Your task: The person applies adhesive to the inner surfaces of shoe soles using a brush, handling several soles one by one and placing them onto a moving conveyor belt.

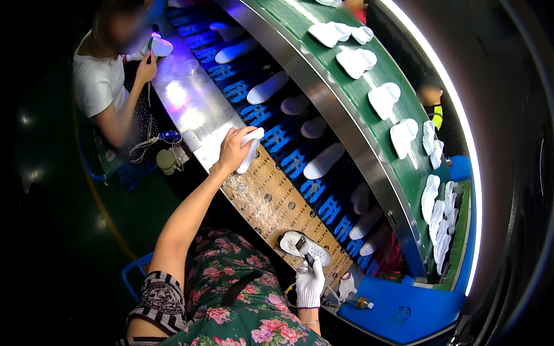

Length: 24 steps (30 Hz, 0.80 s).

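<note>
My bare left hand (233, 151) is closed around a white shoe sole (250, 154), held tilted on edge at the inner side of the workbench, beside the conveyor. In a white knit glove, my right hand (310, 285) grips a short brush (303, 248). The brush head rests over a white, dark-rimmed oval piece (319, 254) that looks like a sole with small dots. That piece lies on the bench's brown printed covering (271, 196), near my body.
Several white soles (324, 161) lie on a blue-slatted conveyor (277, 135) beyond the bench. Above it, a green belt (369, 138) carries more white pieces. A co-worker (104, 75) sits at the far left holding a tool and a white piece. A small bottle (362, 303) lies at the lower right.
</note>
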Motion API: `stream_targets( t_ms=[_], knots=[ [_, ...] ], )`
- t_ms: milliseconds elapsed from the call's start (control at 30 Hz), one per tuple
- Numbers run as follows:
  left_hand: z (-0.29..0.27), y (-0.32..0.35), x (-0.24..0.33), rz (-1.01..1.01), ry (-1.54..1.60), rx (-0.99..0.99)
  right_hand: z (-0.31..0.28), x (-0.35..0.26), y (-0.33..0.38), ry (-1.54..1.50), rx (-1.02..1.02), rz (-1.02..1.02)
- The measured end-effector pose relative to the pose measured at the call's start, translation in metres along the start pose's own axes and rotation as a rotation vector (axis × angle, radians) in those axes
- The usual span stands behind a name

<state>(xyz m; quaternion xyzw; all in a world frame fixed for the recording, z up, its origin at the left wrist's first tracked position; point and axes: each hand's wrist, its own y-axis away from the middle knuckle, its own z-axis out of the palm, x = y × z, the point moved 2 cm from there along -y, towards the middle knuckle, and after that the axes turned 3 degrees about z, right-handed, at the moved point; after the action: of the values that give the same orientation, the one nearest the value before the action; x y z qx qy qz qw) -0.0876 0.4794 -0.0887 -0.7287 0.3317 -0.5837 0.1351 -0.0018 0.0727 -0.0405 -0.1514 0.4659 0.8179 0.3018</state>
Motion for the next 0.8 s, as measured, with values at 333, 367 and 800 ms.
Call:
stream_targets(
  t_ms=[333, 367, 800],
  knots=[
    [0.026, 0.072, -0.035, -0.476, 0.210, 0.047, -0.014, -0.009, 0.002, -0.037, 0.044, -0.060],
    [0.025, 0.077, -0.030, -0.453, 0.293, 0.002, -0.015, -0.006, 0.003, -0.035, 0.042, -0.036],
    [-0.012, 0.119, 0.001, -0.850, 0.297, -0.041, 0.058, 0.027, 0.004, 0.018, -0.208, 0.033]
  ],
)
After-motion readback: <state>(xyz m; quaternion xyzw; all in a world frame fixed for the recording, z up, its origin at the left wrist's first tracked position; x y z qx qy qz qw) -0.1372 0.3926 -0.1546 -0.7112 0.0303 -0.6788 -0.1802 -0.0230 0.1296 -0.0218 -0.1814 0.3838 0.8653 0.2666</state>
